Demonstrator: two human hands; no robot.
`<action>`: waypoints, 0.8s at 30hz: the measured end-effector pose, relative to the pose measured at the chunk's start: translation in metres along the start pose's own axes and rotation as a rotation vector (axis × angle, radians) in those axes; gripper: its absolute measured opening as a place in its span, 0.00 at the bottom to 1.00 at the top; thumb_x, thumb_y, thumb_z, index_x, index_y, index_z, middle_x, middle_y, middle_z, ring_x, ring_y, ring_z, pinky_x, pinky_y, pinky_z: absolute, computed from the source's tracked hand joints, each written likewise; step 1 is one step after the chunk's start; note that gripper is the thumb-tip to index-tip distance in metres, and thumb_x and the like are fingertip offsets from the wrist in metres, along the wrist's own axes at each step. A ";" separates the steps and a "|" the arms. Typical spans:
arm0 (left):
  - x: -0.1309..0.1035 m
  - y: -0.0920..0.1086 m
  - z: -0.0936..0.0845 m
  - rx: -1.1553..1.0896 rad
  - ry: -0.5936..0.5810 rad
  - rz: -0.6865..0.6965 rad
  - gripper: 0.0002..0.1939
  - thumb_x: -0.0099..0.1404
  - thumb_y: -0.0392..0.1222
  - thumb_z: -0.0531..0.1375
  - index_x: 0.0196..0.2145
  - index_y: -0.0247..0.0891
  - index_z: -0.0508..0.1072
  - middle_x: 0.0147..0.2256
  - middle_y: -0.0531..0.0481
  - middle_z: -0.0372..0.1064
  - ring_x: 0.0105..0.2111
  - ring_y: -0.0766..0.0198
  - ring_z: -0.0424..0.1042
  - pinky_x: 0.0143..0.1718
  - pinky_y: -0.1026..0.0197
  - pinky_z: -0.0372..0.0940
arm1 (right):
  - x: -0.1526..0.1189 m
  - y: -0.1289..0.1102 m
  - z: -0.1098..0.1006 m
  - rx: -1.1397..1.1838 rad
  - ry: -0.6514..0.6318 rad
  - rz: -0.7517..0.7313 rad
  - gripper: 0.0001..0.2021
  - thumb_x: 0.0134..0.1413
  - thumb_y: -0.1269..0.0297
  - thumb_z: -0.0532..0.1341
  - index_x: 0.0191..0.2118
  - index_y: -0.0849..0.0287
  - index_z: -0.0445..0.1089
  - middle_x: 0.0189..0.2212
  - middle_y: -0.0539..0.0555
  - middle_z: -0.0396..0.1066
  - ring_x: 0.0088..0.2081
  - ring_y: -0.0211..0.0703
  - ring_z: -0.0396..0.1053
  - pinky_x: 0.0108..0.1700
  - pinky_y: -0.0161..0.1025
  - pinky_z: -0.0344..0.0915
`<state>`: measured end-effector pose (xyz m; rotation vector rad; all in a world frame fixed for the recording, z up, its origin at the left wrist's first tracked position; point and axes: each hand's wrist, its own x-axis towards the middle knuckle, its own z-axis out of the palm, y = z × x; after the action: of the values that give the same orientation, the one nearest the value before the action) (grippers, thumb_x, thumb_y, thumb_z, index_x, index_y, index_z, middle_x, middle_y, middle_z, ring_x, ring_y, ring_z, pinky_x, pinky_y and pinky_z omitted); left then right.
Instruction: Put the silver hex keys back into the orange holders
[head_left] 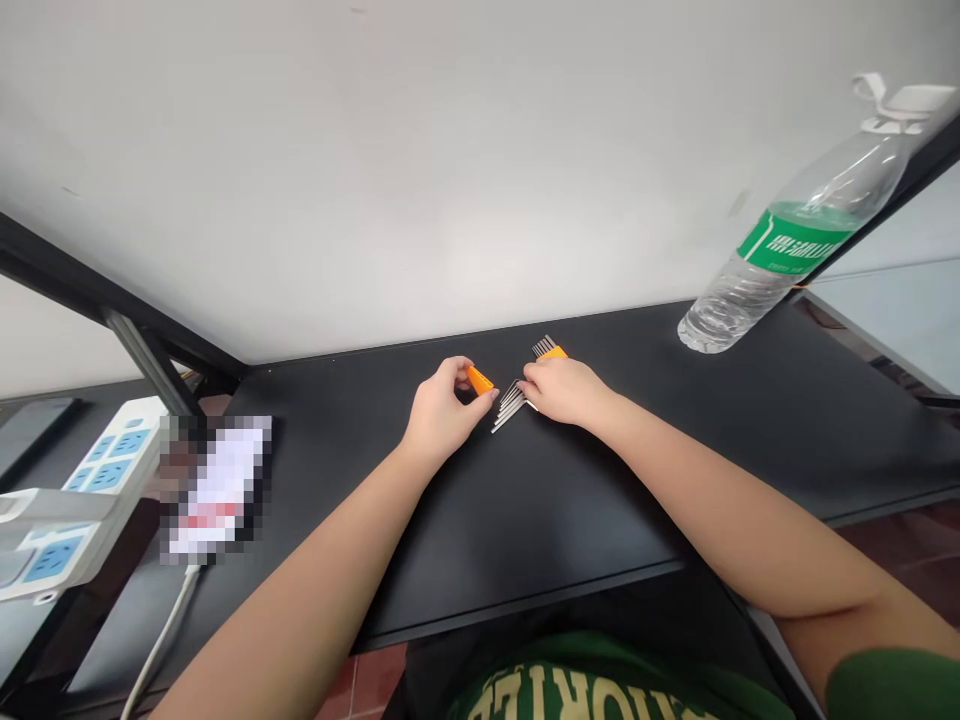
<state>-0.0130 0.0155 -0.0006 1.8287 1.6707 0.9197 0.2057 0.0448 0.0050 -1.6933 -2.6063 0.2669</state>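
My left hand point(442, 408) pinches a small orange plastic holder point(480, 381) between thumb and fingers, a little above the black table. Just right of it, a fan of silver L-shaped hex keys point(508, 408) spreads toward my left thumb. My right hand point(566, 390) is closed at the bent ends of these keys, its fingertips touching them; how many it grips is hidden. Beyond my right knuckles shows an orange holder with dark metal rods point(550, 349), partly covered by the hand.
A large water bottle point(780, 245) with a green label stands at the back right. To the left lie a blurred-out phone point(217, 490) with a white cable point(169, 630) and a white power strip point(97, 490). A pale wall point(450, 180) rises behind the black table point(525, 520).
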 end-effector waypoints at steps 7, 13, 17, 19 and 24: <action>0.001 -0.004 0.002 0.008 -0.009 0.022 0.25 0.59 0.50 0.70 0.51 0.44 0.70 0.43 0.50 0.77 0.44 0.58 0.77 0.48 0.53 0.71 | -0.006 0.009 -0.004 0.118 0.063 0.014 0.11 0.72 0.63 0.51 0.48 0.57 0.69 0.45 0.58 0.75 0.40 0.48 0.73 0.34 0.40 0.59; 0.001 -0.004 0.003 -0.001 -0.021 0.030 0.25 0.59 0.50 0.70 0.51 0.44 0.70 0.43 0.50 0.78 0.45 0.57 0.77 0.48 0.54 0.71 | -0.007 0.019 0.003 0.199 0.050 -0.207 0.24 0.67 0.72 0.53 0.65 0.54 0.67 0.56 0.59 0.68 0.45 0.46 0.72 0.42 0.40 0.65; 0.000 -0.004 0.002 -0.006 -0.025 0.037 0.25 0.59 0.50 0.70 0.52 0.44 0.70 0.43 0.50 0.78 0.45 0.57 0.78 0.48 0.54 0.72 | -0.005 0.021 0.005 0.207 0.031 -0.218 0.25 0.66 0.75 0.53 0.63 0.52 0.72 0.54 0.59 0.68 0.43 0.45 0.71 0.44 0.41 0.67; 0.000 -0.004 0.002 -0.007 -0.024 0.039 0.25 0.59 0.50 0.70 0.52 0.43 0.70 0.43 0.50 0.78 0.44 0.57 0.78 0.48 0.54 0.72 | -0.005 0.022 0.005 0.204 0.026 -0.205 0.24 0.66 0.75 0.53 0.61 0.52 0.74 0.53 0.58 0.68 0.43 0.45 0.71 0.44 0.41 0.67; 0.000 -0.004 0.002 -0.018 -0.022 0.044 0.26 0.59 0.50 0.70 0.52 0.43 0.70 0.43 0.50 0.78 0.44 0.58 0.78 0.48 0.54 0.72 | -0.006 0.028 0.005 0.210 0.045 -0.210 0.23 0.66 0.74 0.52 0.60 0.52 0.76 0.52 0.59 0.68 0.42 0.45 0.70 0.44 0.42 0.67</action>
<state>-0.0142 0.0162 -0.0046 1.8637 1.6095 0.9266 0.2332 0.0496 -0.0042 -1.3344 -2.5887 0.4707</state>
